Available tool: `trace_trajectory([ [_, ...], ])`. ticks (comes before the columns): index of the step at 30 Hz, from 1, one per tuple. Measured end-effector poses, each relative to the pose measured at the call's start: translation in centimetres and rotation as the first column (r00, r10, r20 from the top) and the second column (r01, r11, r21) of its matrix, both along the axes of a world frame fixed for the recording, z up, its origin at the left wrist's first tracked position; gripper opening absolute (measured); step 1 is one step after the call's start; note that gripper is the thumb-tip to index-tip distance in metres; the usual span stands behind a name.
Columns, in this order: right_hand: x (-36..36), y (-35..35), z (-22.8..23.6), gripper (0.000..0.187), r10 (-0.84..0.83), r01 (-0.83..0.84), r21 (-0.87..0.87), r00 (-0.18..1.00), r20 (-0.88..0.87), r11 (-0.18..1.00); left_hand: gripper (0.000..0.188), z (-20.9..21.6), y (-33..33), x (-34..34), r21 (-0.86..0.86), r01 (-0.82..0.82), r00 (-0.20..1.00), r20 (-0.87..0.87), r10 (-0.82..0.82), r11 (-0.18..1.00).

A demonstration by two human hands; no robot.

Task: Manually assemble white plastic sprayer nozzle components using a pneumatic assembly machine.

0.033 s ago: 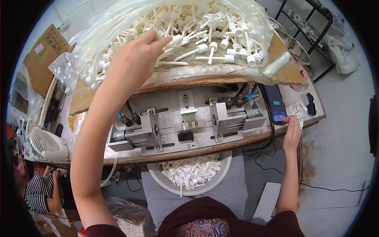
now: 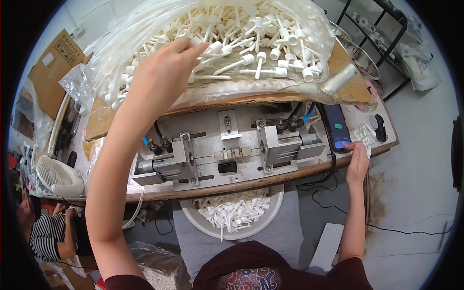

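My left hand [image 2: 162, 72] reaches over the near left part of a heap of white plastic caps with stems [image 2: 261, 36]. Its fingers are curled together, with the index fingertip beside one cap [image 2: 215, 48]; anything between thumb and fingers is hidden. At the table's right edge, my right hand [image 2: 357, 164] has its fingers bent together, the thumb by the lower edge of a dark phone [image 2: 337, 128]. A bit of white shows past those fingers, too small to name. Between my arms stands a metal clamping fixture [image 2: 232, 153] with a cylinder on either side.
The heap lies in clear plastic film on a cardboard-topped board [image 2: 353, 89]. Below the table edge, a round tub [image 2: 186, 212] on my lap holds more white pieces. A white fan [image 2: 58, 176] stands left. Another person in a striped top [image 2: 48, 237] sits lower left.
My left hand has shifted very slightly left, its index fingertip drawing back from the cap. My right hand and the fixture look unchanged.
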State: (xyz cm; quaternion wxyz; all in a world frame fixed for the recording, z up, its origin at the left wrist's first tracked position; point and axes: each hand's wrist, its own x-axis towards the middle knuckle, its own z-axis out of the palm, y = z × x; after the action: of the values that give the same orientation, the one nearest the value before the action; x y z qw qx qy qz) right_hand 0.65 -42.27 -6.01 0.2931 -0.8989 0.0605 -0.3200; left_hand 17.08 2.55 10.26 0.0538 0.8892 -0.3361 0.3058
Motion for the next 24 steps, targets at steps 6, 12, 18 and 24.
trace_trajectory([
  [6,0.4,1.0,2.2,0.027,-0.023,0.021,-0.085,0.999,-0.024,0.996,0.020,1.9,0.3,-1.2,-0.355,0.117,0.991,-0.020,-0.132,0.928],
  [12,-1.2,10.5,7.8,0.016,0.196,-0.210,0.161,0.975,0.102,0.964,0.022,4.1,1.6,-3.7,-0.735,0.062,0.890,-0.266,-0.371,0.675],
  [18,-2.3,20.5,9.8,0.066,0.665,-0.672,0.454,0.718,0.206,0.585,0.026,0.5,-0.3,-12.1,-0.852,-0.244,0.337,-0.522,-0.784,0.463],
  [24,-4.5,22.9,9.2,0.040,0.802,-0.811,0.254,0.573,0.169,0.527,0.028,-3.0,1.0,-16.6,-0.723,-0.613,0.073,-0.454,-0.888,0.320],
])
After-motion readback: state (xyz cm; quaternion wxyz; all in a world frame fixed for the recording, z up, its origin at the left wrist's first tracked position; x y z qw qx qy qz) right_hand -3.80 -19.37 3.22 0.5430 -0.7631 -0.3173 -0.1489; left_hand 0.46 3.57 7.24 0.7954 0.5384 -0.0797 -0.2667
